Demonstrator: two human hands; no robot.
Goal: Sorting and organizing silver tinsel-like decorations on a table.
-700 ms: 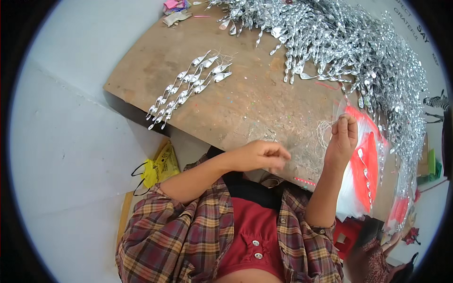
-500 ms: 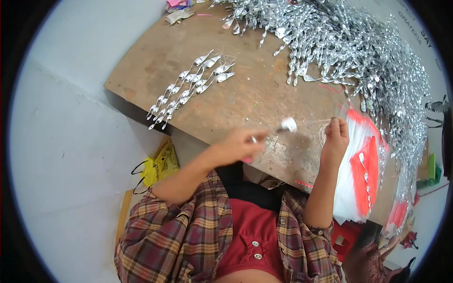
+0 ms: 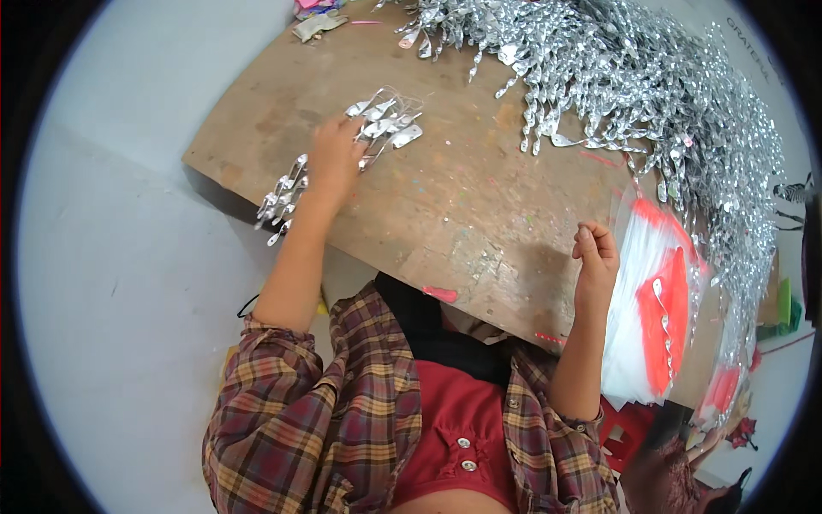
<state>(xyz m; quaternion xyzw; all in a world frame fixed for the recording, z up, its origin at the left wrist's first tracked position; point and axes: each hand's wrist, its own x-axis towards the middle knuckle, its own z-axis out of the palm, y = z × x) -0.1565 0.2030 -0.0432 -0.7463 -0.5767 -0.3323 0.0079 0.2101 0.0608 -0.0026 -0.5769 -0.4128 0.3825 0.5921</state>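
Worn brown table (image 3: 462,197): row of silver ornaments (image 3: 342,163) at left, large silver heap (image 3: 651,94) at far right, clear red-printed bags (image 3: 659,317) near right.

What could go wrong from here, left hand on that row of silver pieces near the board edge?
1. The row of silver pieces runs right to the edge of the wooden board; a nudge from the left hand could push the end ones off.
2. The right hand is raised beside the stack of clear bags, which overhangs the board and could slide if bumped.
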